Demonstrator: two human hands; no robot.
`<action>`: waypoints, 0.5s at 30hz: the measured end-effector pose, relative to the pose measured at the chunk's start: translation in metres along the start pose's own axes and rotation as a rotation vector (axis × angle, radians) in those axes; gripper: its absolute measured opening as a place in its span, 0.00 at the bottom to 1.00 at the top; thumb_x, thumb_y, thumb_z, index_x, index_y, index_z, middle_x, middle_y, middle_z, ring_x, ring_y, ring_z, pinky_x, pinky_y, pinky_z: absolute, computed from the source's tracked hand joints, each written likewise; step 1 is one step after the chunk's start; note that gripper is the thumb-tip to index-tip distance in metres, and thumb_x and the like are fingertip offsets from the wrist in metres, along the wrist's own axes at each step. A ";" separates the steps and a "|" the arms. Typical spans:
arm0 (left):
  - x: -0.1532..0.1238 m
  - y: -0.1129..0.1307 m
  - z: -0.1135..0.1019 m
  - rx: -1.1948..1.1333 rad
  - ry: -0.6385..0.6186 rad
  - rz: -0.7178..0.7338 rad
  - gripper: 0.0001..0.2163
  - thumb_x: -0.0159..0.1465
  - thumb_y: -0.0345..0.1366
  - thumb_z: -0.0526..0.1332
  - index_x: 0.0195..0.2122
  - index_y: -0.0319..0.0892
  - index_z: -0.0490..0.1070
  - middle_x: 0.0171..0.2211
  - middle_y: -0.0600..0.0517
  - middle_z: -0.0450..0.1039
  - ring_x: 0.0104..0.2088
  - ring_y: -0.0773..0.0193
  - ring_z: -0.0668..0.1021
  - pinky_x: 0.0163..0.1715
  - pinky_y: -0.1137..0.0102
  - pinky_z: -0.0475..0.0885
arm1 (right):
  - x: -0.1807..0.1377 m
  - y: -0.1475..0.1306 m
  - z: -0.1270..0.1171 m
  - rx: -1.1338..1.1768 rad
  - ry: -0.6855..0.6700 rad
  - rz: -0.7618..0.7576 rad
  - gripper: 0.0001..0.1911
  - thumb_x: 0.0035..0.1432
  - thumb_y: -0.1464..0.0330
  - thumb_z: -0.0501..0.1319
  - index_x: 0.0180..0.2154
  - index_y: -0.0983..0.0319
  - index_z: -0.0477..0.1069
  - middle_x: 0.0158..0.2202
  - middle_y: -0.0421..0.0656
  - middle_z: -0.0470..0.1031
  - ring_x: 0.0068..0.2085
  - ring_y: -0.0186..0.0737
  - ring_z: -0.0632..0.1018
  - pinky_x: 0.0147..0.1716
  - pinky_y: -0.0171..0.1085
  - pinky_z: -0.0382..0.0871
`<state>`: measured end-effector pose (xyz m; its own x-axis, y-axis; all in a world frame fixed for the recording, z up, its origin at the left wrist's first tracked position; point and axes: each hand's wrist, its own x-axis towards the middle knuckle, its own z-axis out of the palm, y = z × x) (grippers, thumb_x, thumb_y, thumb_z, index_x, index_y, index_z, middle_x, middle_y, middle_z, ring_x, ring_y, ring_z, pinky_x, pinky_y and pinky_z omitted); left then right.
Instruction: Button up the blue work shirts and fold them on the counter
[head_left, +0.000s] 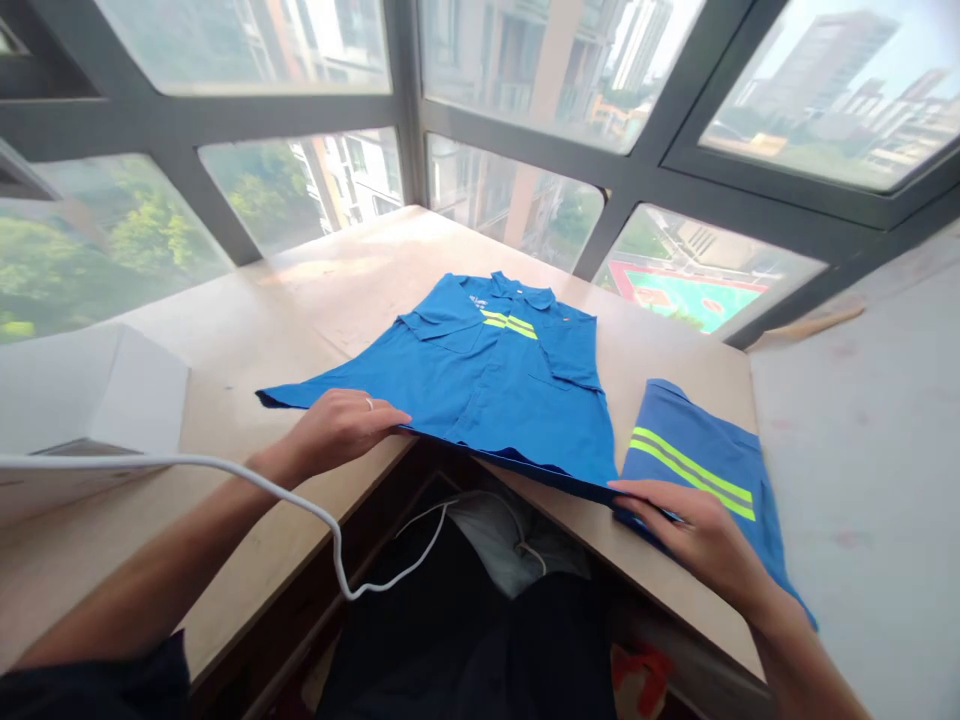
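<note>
pale windows (517,60) in thick grey frames (409,100) meet at a corner and run out to both sides. through them stand tall buildings (832,60), green trees (45,265) at the left, and a green sports court (697,295) with a red border at the lower right. a light wood-toned counter (390,245) fills the corner beneath the glass, daylight brightening its far end. a whitish wall (862,440) with faint smudges closes the right side; the space under the counter is dark.

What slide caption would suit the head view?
Left fingers and right fingers hold a blue shirt by its hem, a folded garment alongside.
</note>
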<state>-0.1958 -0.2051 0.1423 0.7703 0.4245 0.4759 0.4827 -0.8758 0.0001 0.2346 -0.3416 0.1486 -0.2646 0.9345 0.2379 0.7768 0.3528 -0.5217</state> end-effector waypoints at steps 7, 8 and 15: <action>0.038 -0.007 -0.043 0.112 -0.078 -0.051 0.11 0.69 0.36 0.55 0.36 0.47 0.77 0.27 0.56 0.77 0.21 0.72 0.73 0.23 0.76 0.65 | 0.025 0.003 -0.046 0.004 0.069 0.018 0.15 0.57 0.53 0.64 0.38 0.53 0.82 0.33 0.40 0.83 0.30 0.46 0.84 0.34 0.37 0.81; 0.040 -0.007 -0.049 0.089 -0.098 -0.081 0.11 0.69 0.38 0.54 0.36 0.47 0.77 0.27 0.55 0.77 0.22 0.71 0.74 0.23 0.76 0.65 | 0.027 0.003 -0.051 0.008 0.063 0.023 0.15 0.56 0.51 0.64 0.38 0.51 0.82 0.32 0.40 0.83 0.29 0.47 0.83 0.32 0.38 0.81; 0.042 -0.012 -0.086 -0.090 -0.168 -0.099 0.14 0.70 0.38 0.50 0.40 0.55 0.77 0.30 0.56 0.79 0.22 0.69 0.75 0.24 0.74 0.68 | 0.028 0.000 -0.078 0.020 0.009 -0.027 0.13 0.54 0.50 0.64 0.37 0.46 0.82 0.33 0.42 0.83 0.29 0.52 0.83 0.28 0.43 0.82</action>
<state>-0.2054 -0.1964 0.2375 0.7833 0.5350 0.3167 0.5259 -0.8418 0.1213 0.2717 -0.3187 0.2191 -0.2803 0.9242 0.2596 0.7576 0.3790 -0.5314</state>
